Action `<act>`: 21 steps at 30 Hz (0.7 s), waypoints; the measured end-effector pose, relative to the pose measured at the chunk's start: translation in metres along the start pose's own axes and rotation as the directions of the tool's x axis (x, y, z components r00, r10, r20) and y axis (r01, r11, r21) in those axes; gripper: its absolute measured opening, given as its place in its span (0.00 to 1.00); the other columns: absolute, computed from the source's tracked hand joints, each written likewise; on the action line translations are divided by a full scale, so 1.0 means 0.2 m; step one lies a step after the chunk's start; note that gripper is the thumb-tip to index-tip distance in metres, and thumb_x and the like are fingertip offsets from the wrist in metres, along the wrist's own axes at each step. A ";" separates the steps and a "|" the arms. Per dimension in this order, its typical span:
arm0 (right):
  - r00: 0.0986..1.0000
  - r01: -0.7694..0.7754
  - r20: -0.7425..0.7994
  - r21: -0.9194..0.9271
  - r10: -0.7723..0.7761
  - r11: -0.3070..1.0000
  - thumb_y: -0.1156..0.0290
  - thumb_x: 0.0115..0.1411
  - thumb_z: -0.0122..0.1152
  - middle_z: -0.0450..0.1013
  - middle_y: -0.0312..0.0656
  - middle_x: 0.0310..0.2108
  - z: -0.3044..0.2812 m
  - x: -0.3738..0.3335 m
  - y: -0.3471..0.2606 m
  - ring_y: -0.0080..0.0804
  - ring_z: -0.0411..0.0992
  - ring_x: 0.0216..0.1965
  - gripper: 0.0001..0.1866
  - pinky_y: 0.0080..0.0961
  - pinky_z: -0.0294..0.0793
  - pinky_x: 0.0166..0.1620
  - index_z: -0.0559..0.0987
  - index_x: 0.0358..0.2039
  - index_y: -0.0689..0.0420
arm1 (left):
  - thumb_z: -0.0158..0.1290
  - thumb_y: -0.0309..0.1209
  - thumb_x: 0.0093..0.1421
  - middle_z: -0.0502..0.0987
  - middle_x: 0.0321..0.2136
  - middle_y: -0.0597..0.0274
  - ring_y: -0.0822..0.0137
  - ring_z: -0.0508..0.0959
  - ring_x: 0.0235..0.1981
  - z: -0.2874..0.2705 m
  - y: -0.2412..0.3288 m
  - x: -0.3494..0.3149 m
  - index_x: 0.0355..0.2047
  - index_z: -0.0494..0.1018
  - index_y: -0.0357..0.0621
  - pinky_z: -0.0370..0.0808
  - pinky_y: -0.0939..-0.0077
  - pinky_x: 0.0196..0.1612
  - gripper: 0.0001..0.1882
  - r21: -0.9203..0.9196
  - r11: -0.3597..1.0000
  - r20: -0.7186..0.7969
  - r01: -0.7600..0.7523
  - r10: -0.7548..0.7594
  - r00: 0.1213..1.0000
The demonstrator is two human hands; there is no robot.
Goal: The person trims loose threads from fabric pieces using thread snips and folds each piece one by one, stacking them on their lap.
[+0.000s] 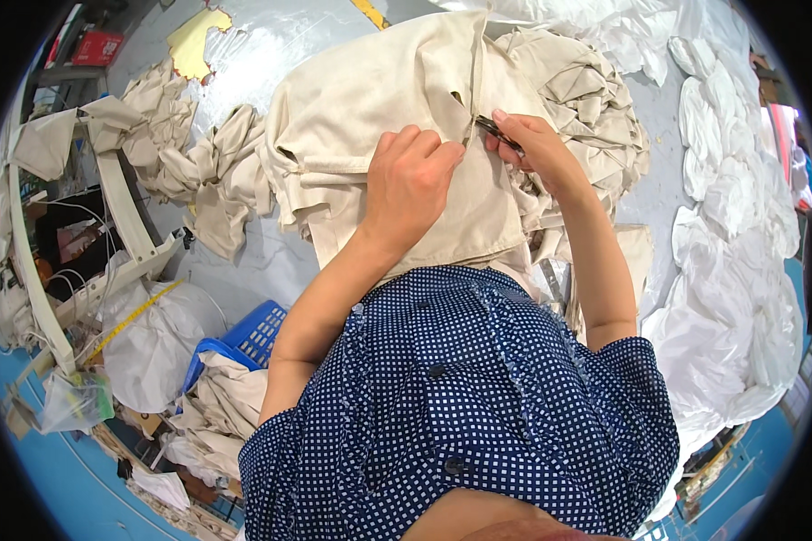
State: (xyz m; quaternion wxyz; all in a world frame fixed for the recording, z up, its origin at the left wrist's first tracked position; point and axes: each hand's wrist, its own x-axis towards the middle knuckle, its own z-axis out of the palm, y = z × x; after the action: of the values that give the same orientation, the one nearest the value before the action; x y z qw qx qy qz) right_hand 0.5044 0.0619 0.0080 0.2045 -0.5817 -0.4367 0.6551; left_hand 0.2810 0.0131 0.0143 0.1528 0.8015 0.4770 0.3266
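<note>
A beige cloth garment [370, 95] with a stitched seam lies spread in front of me. My left hand [408, 185] rests on it, fingers curled and closed at a fold of the cloth beside the seam. In my right hand [543, 151] is a small dark pair of thread snips [497, 132], its tip pointing left against the seam, close to my left fingertips. What exactly lies between the left fingertips is hidden by the hand.
Bunched beige cloth [595, 108] piles up to the right, with more beige pieces [212, 171] at the left. White bundled fabric [722, 234] lines the far right. A blue plastic basket [257, 332] and a white metal frame [113, 194] stand at the left.
</note>
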 end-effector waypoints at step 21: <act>0.718 0.695 0.598 -0.643 -0.357 0.321 0.48 0.69 0.53 0.79 0.37 0.26 0.68 0.27 -0.67 0.35 0.74 0.26 0.24 0.36 0.71 0.33 0.83 0.32 0.57 | 0.57 0.31 0.49 0.75 0.30 0.66 0.64 0.78 0.38 0.11 -0.02 -0.11 0.29 0.78 0.49 0.77 0.68 0.41 0.06 0.183 0.981 -0.145 -0.063 0.091 0.985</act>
State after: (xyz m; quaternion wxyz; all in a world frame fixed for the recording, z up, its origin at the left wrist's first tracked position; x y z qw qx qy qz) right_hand 0.3309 0.1293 0.0766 0.0236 -0.2988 -0.8892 0.3456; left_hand 0.2853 -0.0023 -0.0135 0.0307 0.8024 0.4832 0.3489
